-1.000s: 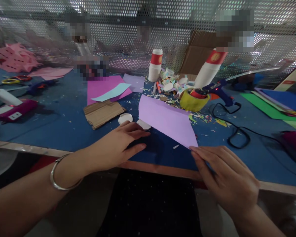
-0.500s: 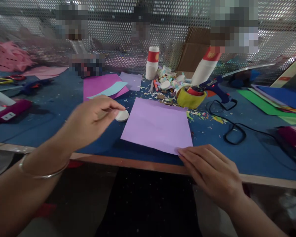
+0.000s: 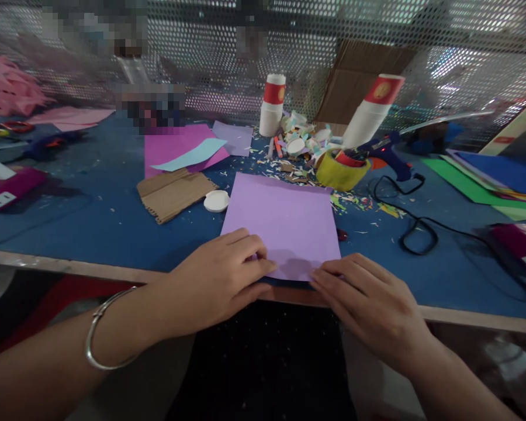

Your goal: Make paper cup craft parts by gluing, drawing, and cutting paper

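Note:
A square sheet of purple paper (image 3: 283, 216) lies on the blue table in front of me, its near edge reaching the table's front. My left hand (image 3: 221, 280), with a silver bangle at the wrist, has curled fingers on the sheet's near left part and the thumb by the edge. At the near right corner, my right hand (image 3: 372, 304) pinches the paper, fingertips on top. Just left of the sheet is a white paper disc (image 3: 217, 201), touching or almost touching a piece of brown cardboard (image 3: 175, 193). A small dark red item (image 3: 342, 235) peeks out by the sheet's right edge.
Behind the sheet are paper scraps (image 3: 300, 137), stacked white cups (image 3: 272, 111) and a yellow tape roll (image 3: 344, 169) with a glue gun (image 3: 392, 156) by it. A black cord (image 3: 425, 225) loops at right. Magenta paper (image 3: 170, 143) lies at back left, coloured sheets (image 3: 486, 175) at far right.
My left hand has moved from beside the white disc, right and down onto the purple sheet's near edge, uncovering the cardboard. The sheet's near edge has flattened. My right hand stays at its corner.

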A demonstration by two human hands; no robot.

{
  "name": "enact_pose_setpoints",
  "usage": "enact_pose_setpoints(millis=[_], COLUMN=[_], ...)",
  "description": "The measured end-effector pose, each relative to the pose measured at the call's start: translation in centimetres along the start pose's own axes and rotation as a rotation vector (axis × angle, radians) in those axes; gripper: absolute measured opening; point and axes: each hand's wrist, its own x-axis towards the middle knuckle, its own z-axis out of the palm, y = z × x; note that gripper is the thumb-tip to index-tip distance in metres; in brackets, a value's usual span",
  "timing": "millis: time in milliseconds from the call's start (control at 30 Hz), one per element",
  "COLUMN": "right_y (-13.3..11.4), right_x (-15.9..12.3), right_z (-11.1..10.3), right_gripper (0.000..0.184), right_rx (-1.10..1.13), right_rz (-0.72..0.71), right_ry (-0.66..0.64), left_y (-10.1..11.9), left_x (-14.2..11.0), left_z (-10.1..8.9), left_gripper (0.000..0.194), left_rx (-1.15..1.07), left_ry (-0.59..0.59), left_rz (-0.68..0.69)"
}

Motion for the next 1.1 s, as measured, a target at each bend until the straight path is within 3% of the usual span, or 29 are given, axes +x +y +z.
enact_pose_setpoints(millis=[133,367,567,733,833,1100], right_y=[0.2,-0.1,-0.6,-0.3,0.1,1.5], right_x=[0.3,0.8,1.4,1.7,1.7,2.3], right_z=[0.0,-0.1,0.2,0.1,0.1,-0.2], right_gripper=[0.017,0.013,0.017,0.015,0.015,0.019], right_rx=[0.047,0.081,0.129,0.222,0.288,0.404], right_rz=[0.028,0.071,0.117,0.229,0.309,0.496], right_ry=[-0.012,-0.055,-0.092,-0.107,-0.121,-0.238], left_y=[-0.2,-0.3,-0.9,-2.5,-3.2,-3.8], left_x=[0.8,1.8,3.1,5.4,6.2,4.6], left_z=[0.2,1.1,0.2,-0.9,-1.5,-2.4], left_gripper=[0.021,0.019,0.015,0.007,0.007,0.022], left_rx=[-0.006,-0.159,-0.331,-0.558,-0.614,-0.430], left_ry=[-0.028,0.045,-0.103,-0.352,-0.457,-0.443], left_rz=[0.004,-0.003,-0.107,-0.204,-0.193,-0.178])
